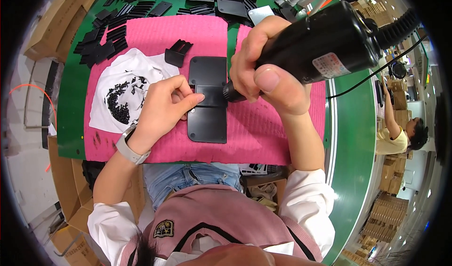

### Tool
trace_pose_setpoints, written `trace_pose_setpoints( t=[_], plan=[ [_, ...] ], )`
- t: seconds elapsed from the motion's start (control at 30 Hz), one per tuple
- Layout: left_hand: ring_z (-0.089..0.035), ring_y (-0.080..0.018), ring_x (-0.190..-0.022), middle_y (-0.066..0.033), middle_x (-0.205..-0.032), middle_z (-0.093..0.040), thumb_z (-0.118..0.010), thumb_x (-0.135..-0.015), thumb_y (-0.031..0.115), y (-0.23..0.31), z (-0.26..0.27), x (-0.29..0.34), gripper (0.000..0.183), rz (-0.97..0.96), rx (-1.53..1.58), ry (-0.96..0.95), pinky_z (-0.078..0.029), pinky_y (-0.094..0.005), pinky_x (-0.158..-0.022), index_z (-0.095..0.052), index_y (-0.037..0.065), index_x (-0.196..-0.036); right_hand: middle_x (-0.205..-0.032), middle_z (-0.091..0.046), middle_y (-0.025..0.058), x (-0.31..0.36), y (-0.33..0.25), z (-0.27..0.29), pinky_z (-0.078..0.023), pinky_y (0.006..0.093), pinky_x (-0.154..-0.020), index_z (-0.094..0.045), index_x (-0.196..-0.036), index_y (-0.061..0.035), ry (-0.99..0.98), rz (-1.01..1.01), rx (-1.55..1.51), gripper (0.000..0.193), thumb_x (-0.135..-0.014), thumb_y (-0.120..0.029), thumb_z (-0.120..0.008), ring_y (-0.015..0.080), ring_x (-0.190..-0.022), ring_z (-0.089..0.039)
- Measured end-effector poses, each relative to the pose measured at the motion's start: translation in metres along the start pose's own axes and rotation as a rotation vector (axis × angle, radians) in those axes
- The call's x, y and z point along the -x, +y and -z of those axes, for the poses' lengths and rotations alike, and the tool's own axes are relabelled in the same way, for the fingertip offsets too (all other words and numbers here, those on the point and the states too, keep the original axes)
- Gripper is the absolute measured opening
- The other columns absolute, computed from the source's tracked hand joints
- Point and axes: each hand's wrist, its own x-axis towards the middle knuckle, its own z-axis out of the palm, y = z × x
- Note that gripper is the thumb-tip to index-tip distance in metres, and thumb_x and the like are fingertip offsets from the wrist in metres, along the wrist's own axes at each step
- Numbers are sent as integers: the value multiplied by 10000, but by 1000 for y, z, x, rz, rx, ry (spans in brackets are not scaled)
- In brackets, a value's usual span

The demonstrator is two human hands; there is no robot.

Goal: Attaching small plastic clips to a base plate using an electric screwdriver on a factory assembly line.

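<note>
A black plastic panel (207, 124) with rounded corners and a raised middle strip lies on a pink foam mat (263, 143). My left hand (168, 103) is closed at the panel's left edge, the thumb on its surface and the other fingers curled beside it. My right hand (270, 73) is wrapped round a black electric screwdriver (325, 40), its tapered nose close to the panel's right edge. The bit's tip cannot be made out. Small black screws (117, 107) are heaped on a white cloth (101, 117) left of my left hand.
A loose black bracket (178, 52) lies beyond the panel. Stacks of black plastic parts (230, 6) line the far side of the green table (70, 129). A cable (376, 77) runs off right, where a co-worker (400, 133) stands. Cardboard boxes (70, 176) stand at left.
</note>
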Motion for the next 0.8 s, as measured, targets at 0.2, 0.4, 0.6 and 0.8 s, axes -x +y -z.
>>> trace_pose_setpoints(
  t=[0.2, 0.4, 0.6, 0.8],
  plan=[
    [-516, -24, -479, -1, -565, -552, -688, -819, 62, 1, 0, 0, 235, 13, -5, -3, -371, -186, -437, -511, 4, -676, -527, -432, 35, -1, -4, 1, -330, 241, -372, -430, -880, -35, 10, -47, -69, 286, -803, -231, -623, 114, -395, -407],
    [-511, -34, -487, 13, -619, -546, -669, -846, 93, 0, 2, 0, 215, 12, -49, -44, -390, -175, -441, -510, 38, -711, -533, -431, 38, -2, 0, 4, -336, 246, -377, -426, -880, -33, -25, -40, -24, 292, -801, -235, -622, 114, -395, -400],
    [-508, -27, -467, 2, -556, -538, -689, -816, 58, -1, -1, 0, 240, -8, -20, 10, -360, -189, -429, -508, 3, -668, -539, -444, 37, 0, -2, -8, -359, 247, -398, -432, -832, -21, 40, -26, -12, 291, -778, -192, -662, 113, -411, -429],
    [-482, -18, -510, 1, -569, -547, -709, -805, 78, -1, -3, 3, 222, -178, -184, 142, -379, -198, -480, -545, -16, -688, -564, -465, 30, 1, -8, -2, -381, 266, -426, -460, -960, -9, 7, 10, -41, 353, -797, -256, -653, 125, -432, -454]
  ],
)
